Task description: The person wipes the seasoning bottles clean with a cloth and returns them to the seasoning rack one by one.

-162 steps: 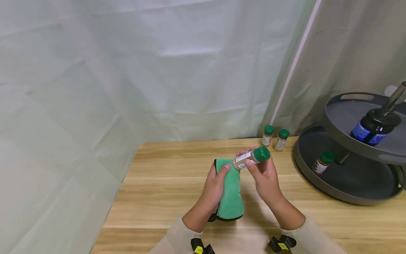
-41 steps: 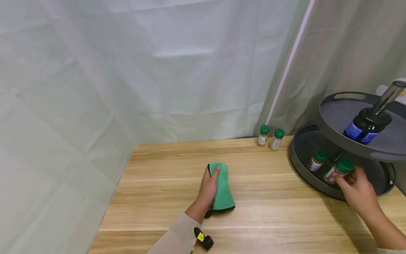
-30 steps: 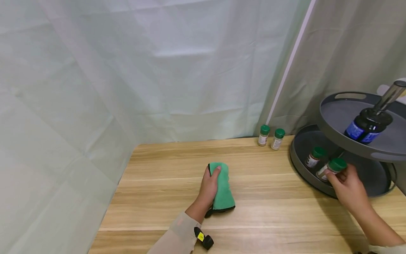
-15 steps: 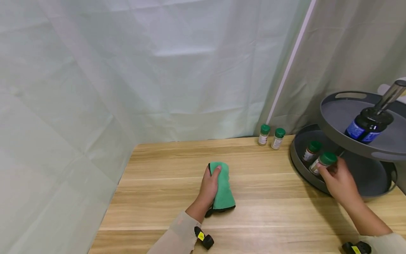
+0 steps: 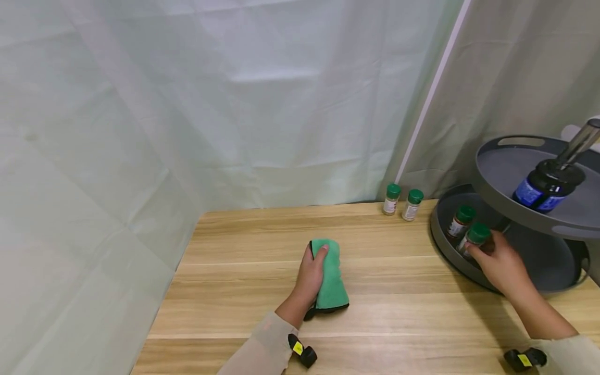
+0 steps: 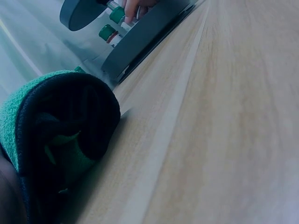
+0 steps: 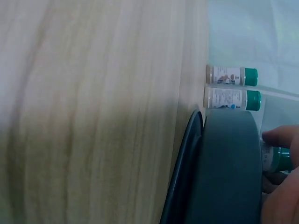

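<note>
My left hand (image 5: pixel 309 276) holds a folded green cloth (image 5: pixel 333 284) with black edging over the table, thumb on top. In the left wrist view the rolled end of the cloth (image 6: pixel 14 112) fills the left side. At the right, my right hand (image 5: pixel 505 263) grips a green-capped spice jar (image 5: pixel 478 234) inside the lower tray (image 5: pixel 539 265) of a dark two-tier stand. Thumb and fingers lie around this jar (image 7: pixel 268 157) in the right wrist view; its base is hidden by the tray wall. Just behind it stands another green-capped spice jar (image 5: pixel 460 221) with reddish-brown contents.
Two more spice jars (image 5: pixel 391 200) (image 5: pixel 411 205) stand upright at the table's back edge, left of the stand. On the upper tray (image 5: pixel 497 161) sits a black jar with a blue label (image 5: pixel 539 194), beside the stand's metal post (image 5: pixel 581 140). A pale curtain (image 5: pixel 281 104) hangs behind the wooden table (image 5: pixel 244 271).
The right hand has carried its spice jar from beside the cloth into the lower tray, then shifted it leftward. The other jar there moved back and left too. The left hand still holds the cloth.
</note>
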`<state>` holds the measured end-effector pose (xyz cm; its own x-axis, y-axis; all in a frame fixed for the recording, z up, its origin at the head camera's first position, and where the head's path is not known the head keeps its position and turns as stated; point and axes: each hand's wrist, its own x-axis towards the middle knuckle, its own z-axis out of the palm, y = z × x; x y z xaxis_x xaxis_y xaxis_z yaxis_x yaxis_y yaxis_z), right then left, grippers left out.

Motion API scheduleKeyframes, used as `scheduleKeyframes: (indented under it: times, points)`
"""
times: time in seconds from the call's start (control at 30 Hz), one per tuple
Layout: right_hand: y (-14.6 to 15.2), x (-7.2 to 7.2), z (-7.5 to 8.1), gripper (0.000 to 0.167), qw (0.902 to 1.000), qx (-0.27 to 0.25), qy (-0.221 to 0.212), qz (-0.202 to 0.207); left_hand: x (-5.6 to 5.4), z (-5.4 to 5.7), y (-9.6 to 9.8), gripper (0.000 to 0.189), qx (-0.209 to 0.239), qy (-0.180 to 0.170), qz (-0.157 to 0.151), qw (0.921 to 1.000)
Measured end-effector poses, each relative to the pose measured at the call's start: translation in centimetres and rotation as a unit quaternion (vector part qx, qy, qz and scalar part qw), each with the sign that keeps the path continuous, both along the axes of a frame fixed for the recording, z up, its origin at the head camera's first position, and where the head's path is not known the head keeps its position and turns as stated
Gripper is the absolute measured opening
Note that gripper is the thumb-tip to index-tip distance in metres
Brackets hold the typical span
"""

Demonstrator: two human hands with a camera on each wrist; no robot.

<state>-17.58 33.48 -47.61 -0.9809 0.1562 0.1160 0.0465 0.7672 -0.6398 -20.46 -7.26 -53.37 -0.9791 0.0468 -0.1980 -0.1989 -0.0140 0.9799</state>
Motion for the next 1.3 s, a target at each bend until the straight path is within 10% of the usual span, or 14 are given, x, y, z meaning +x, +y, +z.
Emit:
scheduleKeyframes:
  times: [1.3]
  points:
    - [-0.2,-4.3,0.3,0.056,0.9995,-0.01,-0.008,0.029,0.1,0.2,0.0,0.053,0.004,-0.007,-0.002,1.0]
